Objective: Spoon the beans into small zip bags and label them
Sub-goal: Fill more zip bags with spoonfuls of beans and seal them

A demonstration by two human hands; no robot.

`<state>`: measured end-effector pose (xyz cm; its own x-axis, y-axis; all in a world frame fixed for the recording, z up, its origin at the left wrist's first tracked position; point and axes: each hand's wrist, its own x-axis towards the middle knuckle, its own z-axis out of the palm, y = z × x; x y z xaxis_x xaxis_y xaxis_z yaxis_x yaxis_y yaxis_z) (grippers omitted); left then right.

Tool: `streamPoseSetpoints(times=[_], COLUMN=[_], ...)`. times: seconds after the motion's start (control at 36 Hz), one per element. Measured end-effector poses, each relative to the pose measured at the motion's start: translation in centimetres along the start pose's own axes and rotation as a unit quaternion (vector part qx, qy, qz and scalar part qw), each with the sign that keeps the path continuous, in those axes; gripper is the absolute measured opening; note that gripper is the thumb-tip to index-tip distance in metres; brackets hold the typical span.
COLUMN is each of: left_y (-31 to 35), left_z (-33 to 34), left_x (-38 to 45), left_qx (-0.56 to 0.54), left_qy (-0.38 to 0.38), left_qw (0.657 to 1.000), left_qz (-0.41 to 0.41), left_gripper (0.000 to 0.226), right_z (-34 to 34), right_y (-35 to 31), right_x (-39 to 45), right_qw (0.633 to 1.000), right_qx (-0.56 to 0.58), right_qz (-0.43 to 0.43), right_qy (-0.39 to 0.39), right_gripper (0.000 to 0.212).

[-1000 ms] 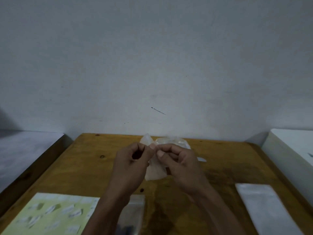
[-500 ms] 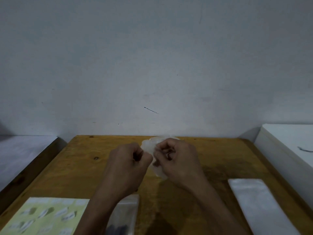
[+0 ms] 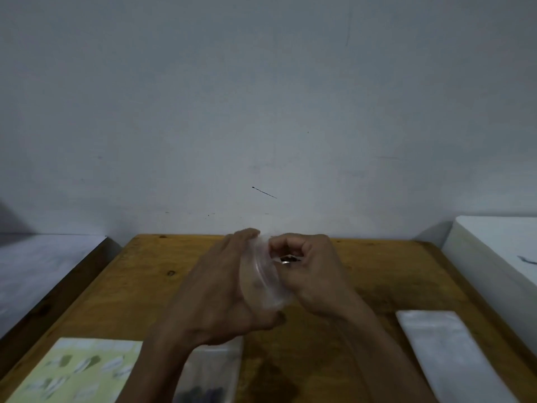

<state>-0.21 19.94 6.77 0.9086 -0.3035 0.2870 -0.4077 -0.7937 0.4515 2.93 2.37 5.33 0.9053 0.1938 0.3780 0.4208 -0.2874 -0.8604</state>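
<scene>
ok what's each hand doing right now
left hand: holds the clear bag against its palm.
right hand: fingers curled, pinching the same bag.

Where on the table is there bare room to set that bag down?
Bare wood lies between the table's left edge and the left hand, and between the right hand and the stack of empty bags. The near edge is crowded: label sheet, filled bag.
</scene>
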Motion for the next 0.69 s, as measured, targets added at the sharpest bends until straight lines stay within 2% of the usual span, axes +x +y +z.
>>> streamPoseSetpoints(times=[0.11, 0.17, 0.25, 0.33, 0.42, 0.47, 0.53, 0.61, 0.69], left_y=[-0.3, -0.4, -1.0, -2.2, -3.4, -3.8, -4.1, -4.3, -4.1], left_z=[0.6, 0.8, 0.9, 0.9, 1.0, 1.3, 1.7, 2.5, 3.4], left_x=[0.1, 0.2, 0.3, 0.4, 0.6, 0.9, 1.3, 1.8, 2.4], left_qx=[0.063, 0.070, 0.057, 0.036, 0.017, 0.014, 0.013, 0.004, 0.017], left_qy=[0.058, 0.067, 0.055, 0.048, 0.053, 0.043, 0.029, -0.014, -0.061], left_qw=[0.996, 0.995, 0.997, 0.997, 0.996, 0.995, 0.994, 0.993, 0.990], left_qz=[0.021, 0.017, -0.003, -0.038, -0.072, -0.091, -0.102, -0.115, -0.128], left_gripper=[0.089, 0.083, 0.089, 0.100, 0.107, 0.112, 0.114, 0.111, 0.113], right_z=[0.3, 0.5, 0.4, -0.9, -3.1, -4.3, -5.1, -5.4, -4.7], right_y=[0.4, 0.6, 0.9, 1.6, 3.9, 5.4, 6.7, 8.1, 8.4], right_x=[-0.1, -0.1, -0.1, 0.0, 0.1, 0.0, -0.2, -0.5, -1.1], right_qw=[0.999, 0.997, 0.997, 0.993, 0.960, 0.925, 0.905, 0.906, 0.929], right_qx=[-0.052, -0.065, -0.075, -0.089, -0.232, -0.322, -0.342, -0.266, -0.046], right_qz=[0.011, 0.028, 0.037, 0.064, 0.107, 0.160, 0.230, 0.321, 0.336], right_qy=[0.011, 0.006, 0.000, 0.042, 0.117, 0.122, 0.103, 0.078, 0.149], right_gripper=[0.038, 0.033, 0.030, 0.022, 0.015, 0.028, 0.042, 0.054, 0.037])
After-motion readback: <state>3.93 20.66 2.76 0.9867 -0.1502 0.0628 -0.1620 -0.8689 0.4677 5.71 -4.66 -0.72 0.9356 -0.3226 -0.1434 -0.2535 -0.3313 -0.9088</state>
